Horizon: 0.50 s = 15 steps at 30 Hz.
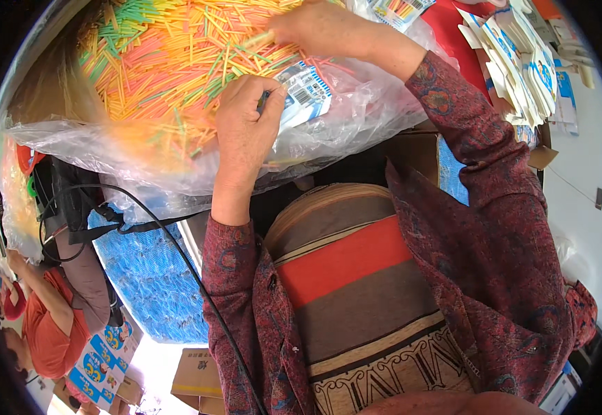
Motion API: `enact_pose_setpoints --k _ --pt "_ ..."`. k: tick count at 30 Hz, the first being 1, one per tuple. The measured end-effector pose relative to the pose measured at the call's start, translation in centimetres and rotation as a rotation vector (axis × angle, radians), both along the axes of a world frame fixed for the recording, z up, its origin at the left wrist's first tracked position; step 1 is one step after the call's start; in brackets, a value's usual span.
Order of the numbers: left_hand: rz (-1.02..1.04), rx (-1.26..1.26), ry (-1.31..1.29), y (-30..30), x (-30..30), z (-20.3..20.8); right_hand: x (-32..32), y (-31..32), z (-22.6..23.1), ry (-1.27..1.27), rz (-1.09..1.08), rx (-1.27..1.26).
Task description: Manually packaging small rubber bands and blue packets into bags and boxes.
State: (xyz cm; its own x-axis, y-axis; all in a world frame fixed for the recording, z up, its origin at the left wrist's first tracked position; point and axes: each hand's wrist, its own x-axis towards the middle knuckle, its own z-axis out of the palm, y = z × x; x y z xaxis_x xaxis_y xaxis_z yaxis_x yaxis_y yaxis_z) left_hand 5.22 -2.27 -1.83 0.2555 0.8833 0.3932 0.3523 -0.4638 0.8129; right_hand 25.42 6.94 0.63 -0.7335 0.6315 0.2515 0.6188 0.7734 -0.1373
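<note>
A large heap of thin, short sticks (176, 62) in yellow, orange, pink and green fills a clear plastic liner (363, 114). My left hand (245, 121) is closed on the edge of a small blue-and-white packet (304, 93), which tilts over the near right part of the heap. Above and beyond it, my right hand (321, 29) is closed, with a few pale yellow sticks (258, 39) poking out leftward from its fingertips. Those fingertips are slightly blurred, and the packet's mouth is hidden by my left fingers.
Flat white cartons (515, 66) are stacked at the far right beside a red surface (449, 28). Another packet (397, 10) lies at the heap's far right. A black cable (169, 238) crosses my left side, over a blue-filled box (149, 277). At left sits another person (48, 315).
</note>
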Motion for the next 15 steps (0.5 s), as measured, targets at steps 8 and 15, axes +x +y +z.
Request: enact_pose_setpoints --k 8,15 --pt "-0.003 0.006 0.003 0.1 0.2 0.1 -0.6 -1.8 -1.2 0.016 -0.100 -0.053" --pt "-0.010 0.020 0.011 0.0 0.1 0.2 -0.5 -2.0 -1.4 0.012 -0.068 -0.050"
